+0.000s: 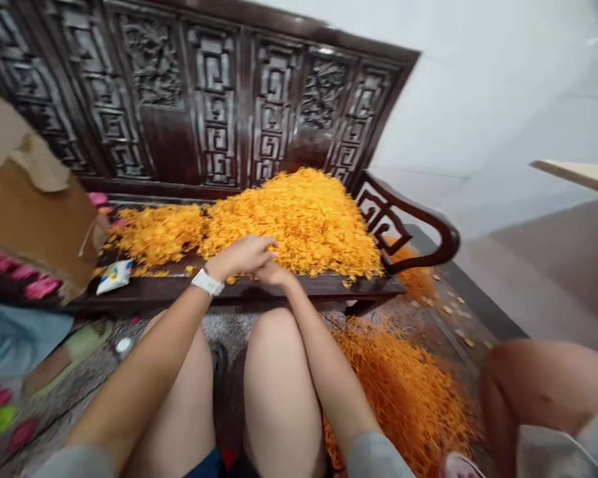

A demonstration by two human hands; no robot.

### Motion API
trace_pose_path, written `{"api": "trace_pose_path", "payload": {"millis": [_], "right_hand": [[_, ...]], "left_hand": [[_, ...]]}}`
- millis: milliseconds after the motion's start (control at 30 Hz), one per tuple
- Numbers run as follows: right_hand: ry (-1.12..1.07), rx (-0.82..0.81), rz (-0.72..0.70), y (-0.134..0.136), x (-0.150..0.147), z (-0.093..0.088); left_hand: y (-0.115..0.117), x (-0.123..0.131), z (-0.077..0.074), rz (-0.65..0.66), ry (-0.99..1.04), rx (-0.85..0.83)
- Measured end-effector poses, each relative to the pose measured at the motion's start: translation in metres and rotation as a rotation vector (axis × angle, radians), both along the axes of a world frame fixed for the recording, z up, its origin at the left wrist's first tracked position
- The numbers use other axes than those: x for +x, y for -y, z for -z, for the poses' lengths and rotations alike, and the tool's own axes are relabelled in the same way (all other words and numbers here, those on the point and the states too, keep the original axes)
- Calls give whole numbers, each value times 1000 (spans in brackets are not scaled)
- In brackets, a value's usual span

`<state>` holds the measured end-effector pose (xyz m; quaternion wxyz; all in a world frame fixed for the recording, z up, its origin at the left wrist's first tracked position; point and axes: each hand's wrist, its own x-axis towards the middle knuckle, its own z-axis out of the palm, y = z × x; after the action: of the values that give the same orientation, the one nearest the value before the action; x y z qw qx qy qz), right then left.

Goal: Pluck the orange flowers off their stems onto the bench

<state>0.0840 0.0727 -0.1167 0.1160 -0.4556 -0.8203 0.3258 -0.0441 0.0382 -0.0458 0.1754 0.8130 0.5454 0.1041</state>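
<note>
A big heap of small orange pieces (299,216) lies on the seat of a dark carved wooden bench (214,99). My left hand (242,255), with a white watch on the wrist, reaches to the front edge of the heap with its fingers curled over and closed. Right beside it and partly under it, my right hand (273,272) touches the same spot; its fingers are mostly hidden. What either hand holds I cannot make out. My bare knees are below the bench edge.
A second pile of orange strands (403,392) lies on the floor at the right. An open cardboard box (34,212) with pink items stands at the left, near a small white packet (113,275). Another person's knee (543,385) is at the right.
</note>
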Motion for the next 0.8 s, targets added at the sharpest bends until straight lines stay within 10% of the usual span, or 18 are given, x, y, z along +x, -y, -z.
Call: {"api": "trace_pose_path", "payload": {"millis": [100,267,533,800], "right_hand": [[-10,-387,-239,-2,-23,19],[-96,-770,-211,8,-68,42],[-82,-399,208,-27,-101,65],[147,101,22,-53,-133,39]], "left_hand": [[-17,-80,32,-238,-177,-166],[-27,-165,70,-425,-105,-295],[-35,-212,97,-659,-72,-120],[-17,-239,109,-841,47,-119]]}}
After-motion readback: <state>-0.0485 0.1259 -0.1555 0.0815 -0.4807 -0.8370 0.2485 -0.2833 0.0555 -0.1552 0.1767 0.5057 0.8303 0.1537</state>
